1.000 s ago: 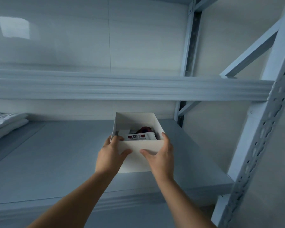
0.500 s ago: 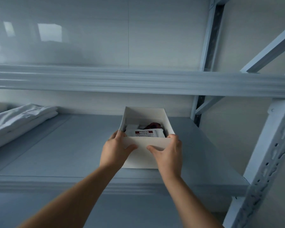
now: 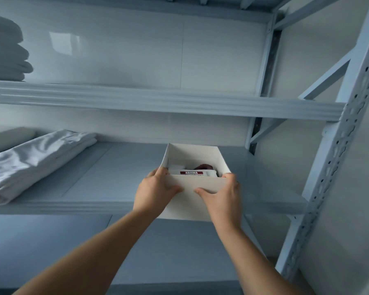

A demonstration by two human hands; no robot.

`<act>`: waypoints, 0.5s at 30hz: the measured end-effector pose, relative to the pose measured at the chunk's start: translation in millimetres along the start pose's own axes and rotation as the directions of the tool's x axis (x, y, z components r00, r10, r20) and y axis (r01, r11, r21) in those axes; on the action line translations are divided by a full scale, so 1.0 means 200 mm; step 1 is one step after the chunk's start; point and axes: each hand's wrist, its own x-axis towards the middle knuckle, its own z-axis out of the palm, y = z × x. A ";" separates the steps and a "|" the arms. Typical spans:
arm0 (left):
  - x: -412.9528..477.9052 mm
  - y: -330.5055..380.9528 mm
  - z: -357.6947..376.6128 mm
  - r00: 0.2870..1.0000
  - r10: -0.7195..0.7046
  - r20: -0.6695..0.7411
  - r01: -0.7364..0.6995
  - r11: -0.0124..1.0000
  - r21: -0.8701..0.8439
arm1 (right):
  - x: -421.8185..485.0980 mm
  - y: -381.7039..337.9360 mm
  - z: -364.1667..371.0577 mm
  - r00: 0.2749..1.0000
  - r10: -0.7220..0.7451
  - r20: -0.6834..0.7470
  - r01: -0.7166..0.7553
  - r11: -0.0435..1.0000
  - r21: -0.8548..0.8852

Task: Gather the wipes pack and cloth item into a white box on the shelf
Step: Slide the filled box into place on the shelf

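A white open box (image 3: 192, 154) sits at the front edge of the middle shelf (image 3: 124, 167), its near side overhanging the edge. Inside lies a white wipes pack (image 3: 192, 173) with a red label, and behind it a dark red cloth item (image 3: 203, 166) partly hidden by the pack. My left hand (image 3: 156, 189) grips the box's near left corner, fingers over the rim and thumb on the front wall. My right hand (image 3: 222, 196) grips the near right corner the same way.
Folded white linen (image 3: 36, 158) lies on the left of the same shelf. A stack of folded towels (image 3: 4, 52) sits on the shelf above. The perforated metal upright (image 3: 337, 158) stands at the right. A lower shelf (image 3: 73, 248) shows beneath my arms.
The box has come toward me to the shelf's front edge, held by both hands. The view has tilted up and back, showing more of the upper shelf.
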 end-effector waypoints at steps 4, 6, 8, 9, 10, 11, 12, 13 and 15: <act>-0.14 0.01 -0.18 1.000 -0.006 -0.011 0.006 1.000 0.003 | -0.17 -0.12 -0.09 1.000 0.006 0.008 -0.006 1.000 0.000; -0.23 0.03 -0.26 0.999 -0.008 -0.032 0.008 1.000 0.009 | -0.25 -0.17 -0.14 1.000 -0.006 0.015 0.006 1.000 0.001; -0.32 0.05 -0.34 0.998 -0.020 -0.061 0.020 1.000 0.006 | -0.32 -0.22 -0.21 1.000 -0.021 0.021 0.021 1.000 -0.003; -0.37 0.06 -0.38 0.997 -0.027 -0.073 0.027 1.000 0.004 | -0.36 -0.25 -0.24 0.999 -0.035 0.027 0.035 0.999 -0.003; -0.43 0.07 -0.42 0.996 -0.032 -0.082 0.032 0.999 0.002 | -0.41 -0.27 -0.28 0.998 -0.052 0.036 0.053 0.999 -0.004; -0.48 0.08 -0.46 0.995 -0.036 -0.092 0.036 0.999 0.001 | -0.45 -0.29 -0.31 0.997 -0.066 0.044 0.067 0.998 -0.007; -0.54 0.09 -0.50 0.994 -0.037 -0.102 0.038 0.999 0.005 | -0.49 -0.31 -0.35 0.996 -0.074 0.051 0.074 0.997 -0.009; -0.59 0.11 -0.55 0.993 -0.037 -0.112 0.039 0.999 0.015 | -0.54 -0.33 -0.39 0.995 -0.078 0.057 0.078 0.997 -0.003; -0.71 0.17 -0.64 0.990 -0.037 -0.135 0.044 0.998 0.045 | -0.63 -0.36 -0.48 0.993 -0.090 0.073 0.088 0.996 0.031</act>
